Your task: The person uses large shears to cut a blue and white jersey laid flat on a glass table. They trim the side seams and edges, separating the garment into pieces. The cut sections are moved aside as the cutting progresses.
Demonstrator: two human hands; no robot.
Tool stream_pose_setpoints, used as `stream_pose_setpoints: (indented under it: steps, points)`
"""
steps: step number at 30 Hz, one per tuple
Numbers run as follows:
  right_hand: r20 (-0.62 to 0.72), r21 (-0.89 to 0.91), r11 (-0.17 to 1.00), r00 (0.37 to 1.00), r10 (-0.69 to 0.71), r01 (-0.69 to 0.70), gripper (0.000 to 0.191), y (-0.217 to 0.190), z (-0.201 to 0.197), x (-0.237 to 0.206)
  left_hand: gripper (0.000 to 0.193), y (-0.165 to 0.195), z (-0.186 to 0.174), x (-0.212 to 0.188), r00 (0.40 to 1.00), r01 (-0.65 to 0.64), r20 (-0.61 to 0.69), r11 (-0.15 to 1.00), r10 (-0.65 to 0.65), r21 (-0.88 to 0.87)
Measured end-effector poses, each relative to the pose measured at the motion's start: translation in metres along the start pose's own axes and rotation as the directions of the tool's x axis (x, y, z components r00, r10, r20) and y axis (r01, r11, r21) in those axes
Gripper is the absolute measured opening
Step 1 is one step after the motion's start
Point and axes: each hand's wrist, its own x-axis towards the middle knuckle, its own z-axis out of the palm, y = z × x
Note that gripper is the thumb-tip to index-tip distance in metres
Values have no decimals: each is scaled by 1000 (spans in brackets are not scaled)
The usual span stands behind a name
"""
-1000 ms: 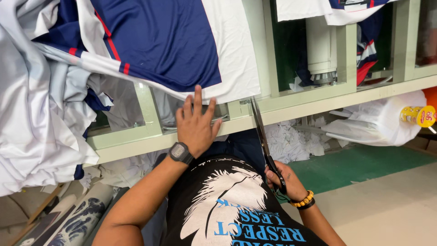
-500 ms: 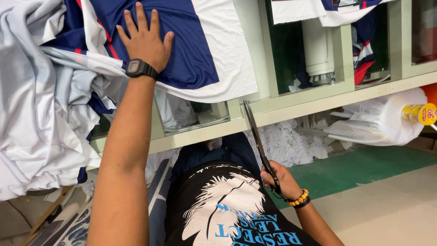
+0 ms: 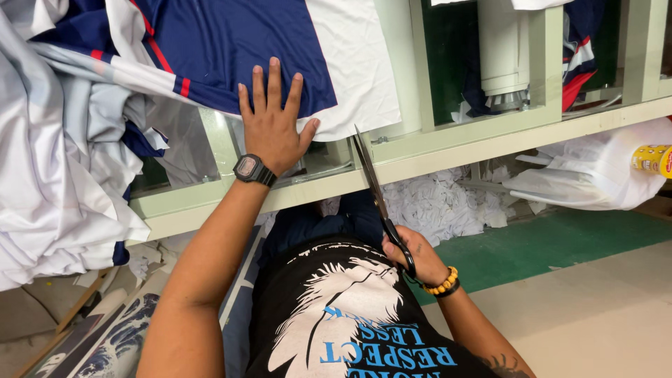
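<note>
My left hand (image 3: 271, 126) lies flat, fingers spread, on the lower edge of a navy and white printed fabric (image 3: 231, 42) draped over a pale green table frame (image 3: 448, 150). A black wristwatch (image 3: 253, 170) sits on that wrist. My right hand (image 3: 409, 257), wearing a bead bracelet, grips the black handles of long scissors (image 3: 374, 189). The blades are closed and point up toward the white corner of the fabric, just right of my left hand.
A heap of white and navy cloth (image 3: 56, 175) hangs off the table at left. White fabric scraps (image 3: 448, 203) lie under the frame. A white bag (image 3: 595, 178) and a yellow object (image 3: 652, 159) sit at right, above green and beige floor.
My left hand went from the table edge up high onto the navy fabric, then came back down to the fabric's lower edge. The scissors stayed held in my right hand.
</note>
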Motion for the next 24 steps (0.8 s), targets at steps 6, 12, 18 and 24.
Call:
stream_pose_setpoints:
  steps: [6, 12, 18, 24]
  points:
    - [-37, 21, 1000, 999, 15, -14, 37, -13, 17, 29, 81, -3, 2, -4, 999, 46, 22, 998, -45, -35]
    - [-59, 26, 999, 998, 33, -31, 36, -22, 27, 36, 82, -4, 2, -5, 997, 63, 46, 997, -61, -46]
    - [-86, 14, 1000, 996, 26, -24, 37, -26, 37, 42, 83, -7, 5, -4, 998, 51, 41, 998, -49, -43]
    - [-101, 18, 1000, 995, 21, -19, 38, -26, 42, 42, 84, -10, 6, -4, 997, 57, 50, 997, -55, -50]
